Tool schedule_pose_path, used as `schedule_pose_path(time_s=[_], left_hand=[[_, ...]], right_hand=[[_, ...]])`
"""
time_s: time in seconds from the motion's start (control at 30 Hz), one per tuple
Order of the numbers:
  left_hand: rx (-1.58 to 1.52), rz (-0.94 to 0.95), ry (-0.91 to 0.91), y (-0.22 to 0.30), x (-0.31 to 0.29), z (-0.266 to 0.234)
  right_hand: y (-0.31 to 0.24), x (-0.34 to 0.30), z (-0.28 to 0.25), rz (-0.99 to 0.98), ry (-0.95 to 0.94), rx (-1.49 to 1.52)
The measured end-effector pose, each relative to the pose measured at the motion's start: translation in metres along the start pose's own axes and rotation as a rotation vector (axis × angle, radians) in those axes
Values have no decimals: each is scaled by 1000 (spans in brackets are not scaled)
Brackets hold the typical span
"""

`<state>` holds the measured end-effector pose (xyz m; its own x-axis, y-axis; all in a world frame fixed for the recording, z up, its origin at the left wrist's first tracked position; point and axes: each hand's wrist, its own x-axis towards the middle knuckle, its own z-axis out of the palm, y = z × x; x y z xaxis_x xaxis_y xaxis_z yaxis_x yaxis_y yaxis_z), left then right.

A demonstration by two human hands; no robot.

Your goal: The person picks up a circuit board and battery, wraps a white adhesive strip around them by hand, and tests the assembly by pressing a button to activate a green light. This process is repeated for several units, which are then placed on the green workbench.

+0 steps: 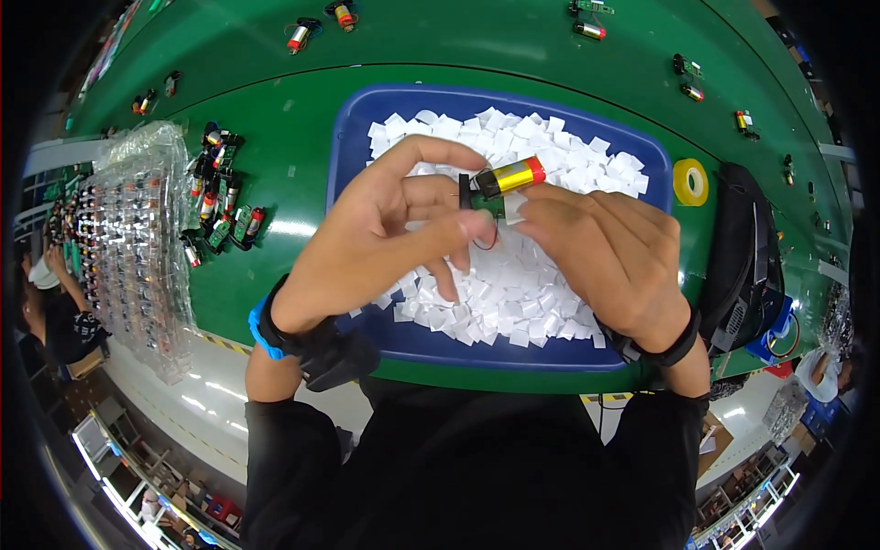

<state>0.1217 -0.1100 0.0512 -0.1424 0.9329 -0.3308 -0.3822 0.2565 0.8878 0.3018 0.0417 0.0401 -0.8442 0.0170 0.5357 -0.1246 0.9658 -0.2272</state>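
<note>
A small cylindrical battery (516, 176), yellow with red ends, hangs together with a little green circuit board (486, 205) and a black end piece. My left hand (380, 225) pinches this assembly between thumb and fingers, and thin wires loop below it. My right hand (614, 247) is closed, with a small white square piece (513, 207) at its fingertips against the board. Both hands are above a blue tray (341, 160) heaped with loose white square pieces (513, 298).
On the green table (284, 110), a pile of battery-and-board assemblies (220, 197) lies left of the tray. Beside it stands a clear plastic tray stack (137, 247). Yellow tape (690, 181) and a black bag (733, 247) sit to the right. More assemblies (589, 30) dot the far side.
</note>
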Motion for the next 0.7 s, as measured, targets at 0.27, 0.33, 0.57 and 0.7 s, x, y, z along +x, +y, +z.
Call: schedule_pose_path(time_s=[0.27, 0.33, 0.57, 0.7], left_hand=[[299, 236, 44, -14, 1, 4], [210, 215, 0, -10, -1, 3], [268, 148, 68, -14, 3, 4], [537, 275, 29, -21, 4, -5]], right_hand=[[0, 2, -1, 106, 83, 141], [4, 2, 0, 89, 83, 129], [-4, 1, 1, 149, 0, 169], [-8, -1, 1, 444, -43, 398]])
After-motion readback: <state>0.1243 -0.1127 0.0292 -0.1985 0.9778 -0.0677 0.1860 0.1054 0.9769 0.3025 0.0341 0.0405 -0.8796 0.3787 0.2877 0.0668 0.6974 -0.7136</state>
